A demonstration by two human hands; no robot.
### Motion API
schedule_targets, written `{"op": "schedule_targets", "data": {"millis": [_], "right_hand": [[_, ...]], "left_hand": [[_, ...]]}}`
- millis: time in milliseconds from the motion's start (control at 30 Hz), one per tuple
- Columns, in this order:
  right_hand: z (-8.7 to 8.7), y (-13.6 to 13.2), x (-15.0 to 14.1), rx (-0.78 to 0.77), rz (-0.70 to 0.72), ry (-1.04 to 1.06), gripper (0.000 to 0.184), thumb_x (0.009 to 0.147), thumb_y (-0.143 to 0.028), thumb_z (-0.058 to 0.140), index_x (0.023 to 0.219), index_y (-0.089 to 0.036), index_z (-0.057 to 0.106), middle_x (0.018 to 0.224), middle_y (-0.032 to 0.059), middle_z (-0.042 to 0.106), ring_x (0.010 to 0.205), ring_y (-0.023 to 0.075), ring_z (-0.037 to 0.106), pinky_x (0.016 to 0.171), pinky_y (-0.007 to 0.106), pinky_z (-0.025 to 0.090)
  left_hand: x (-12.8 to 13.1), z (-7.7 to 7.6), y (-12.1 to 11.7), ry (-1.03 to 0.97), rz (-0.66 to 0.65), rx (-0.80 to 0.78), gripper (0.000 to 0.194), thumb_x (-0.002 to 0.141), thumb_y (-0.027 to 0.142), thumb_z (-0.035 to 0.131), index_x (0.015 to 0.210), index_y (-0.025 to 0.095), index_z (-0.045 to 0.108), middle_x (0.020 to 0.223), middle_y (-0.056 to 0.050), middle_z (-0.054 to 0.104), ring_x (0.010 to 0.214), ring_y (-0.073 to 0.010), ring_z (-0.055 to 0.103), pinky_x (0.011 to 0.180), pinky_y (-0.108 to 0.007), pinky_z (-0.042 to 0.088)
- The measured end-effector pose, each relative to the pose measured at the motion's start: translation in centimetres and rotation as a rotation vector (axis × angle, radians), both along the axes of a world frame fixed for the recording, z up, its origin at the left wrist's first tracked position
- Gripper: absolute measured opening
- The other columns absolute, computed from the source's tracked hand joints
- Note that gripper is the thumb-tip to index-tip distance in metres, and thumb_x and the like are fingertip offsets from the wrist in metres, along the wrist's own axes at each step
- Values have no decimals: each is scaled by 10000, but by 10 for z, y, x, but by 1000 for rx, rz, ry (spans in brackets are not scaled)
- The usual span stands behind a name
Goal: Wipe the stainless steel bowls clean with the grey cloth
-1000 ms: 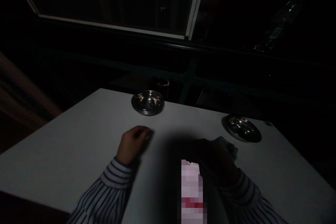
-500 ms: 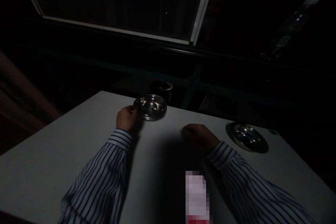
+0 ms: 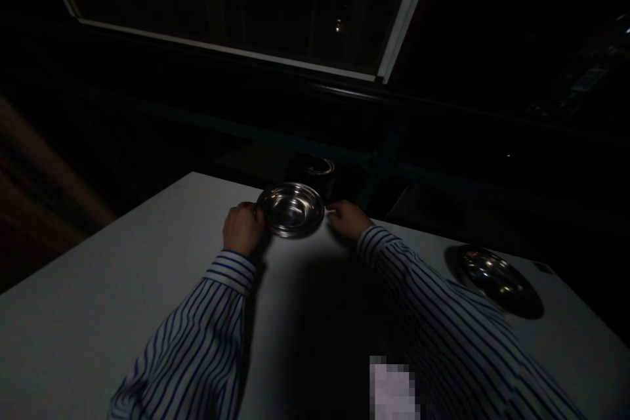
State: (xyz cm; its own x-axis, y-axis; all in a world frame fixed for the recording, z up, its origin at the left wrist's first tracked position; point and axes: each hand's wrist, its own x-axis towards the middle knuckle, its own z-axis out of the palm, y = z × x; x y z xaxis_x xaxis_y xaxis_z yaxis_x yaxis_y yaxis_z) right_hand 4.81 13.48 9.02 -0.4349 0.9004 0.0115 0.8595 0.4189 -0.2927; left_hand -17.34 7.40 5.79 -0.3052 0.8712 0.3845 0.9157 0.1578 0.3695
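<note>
A shiny round steel bowl (image 3: pixel 294 211) is near the far edge of the white table. My left hand (image 3: pixel 244 226) is closed on its left rim, thumb at the edge and the other fingers partly hidden. At the opposite side, my right hand (image 3: pixel 348 218) reaches in with fingertips right at the rim; whether they touch it is hard to see in the dim light. Its index finger is stretched out and nothing shows within the grasp. A second shallow steel dish (image 3: pixel 501 281) lies on the table, right of my right forearm.
Behind the bowl, just beyond the edge of the white table (image 3: pixel 147 275), is a dark round container (image 3: pixel 315 167). A pale window frame (image 3: pixel 226 52) crosses the dark background. Faintly, a clear bottle (image 3: pixel 585 79) shows at upper right. A blurred pale patch (image 3: pixel 394 390) is at the bottom.
My right hand has moved left and forward to the bowl's right rim. My left hand stays on the left rim. The view has shifted slightly, moving the second dish rightward in the picture.
</note>
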Motion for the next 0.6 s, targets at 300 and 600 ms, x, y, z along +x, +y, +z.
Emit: {"op": "schedule_targets", "data": {"millis": [300,600], "right_hand": [[-10,21,-36,14,-34,-71,310,822,-247,409,1051,-171,604,1177,124,536,1099,267,472,881,376,363],[-13,30,-38,-60,-90,-19,262,855,-275,427,980,-146,618,1113,106,569,1040,212,515,857,360,399]], "left_hand": [[-3,-2,-1,15,-23,-31,389,838,254,299,912,142,663,978,-139,663,870,-242,603,756,-318,433],[-5,-2,-2,-52,-45,-51,405,849,280,286,923,156,664,964,-132,677,853,-227,616,711,-289,431]]}}
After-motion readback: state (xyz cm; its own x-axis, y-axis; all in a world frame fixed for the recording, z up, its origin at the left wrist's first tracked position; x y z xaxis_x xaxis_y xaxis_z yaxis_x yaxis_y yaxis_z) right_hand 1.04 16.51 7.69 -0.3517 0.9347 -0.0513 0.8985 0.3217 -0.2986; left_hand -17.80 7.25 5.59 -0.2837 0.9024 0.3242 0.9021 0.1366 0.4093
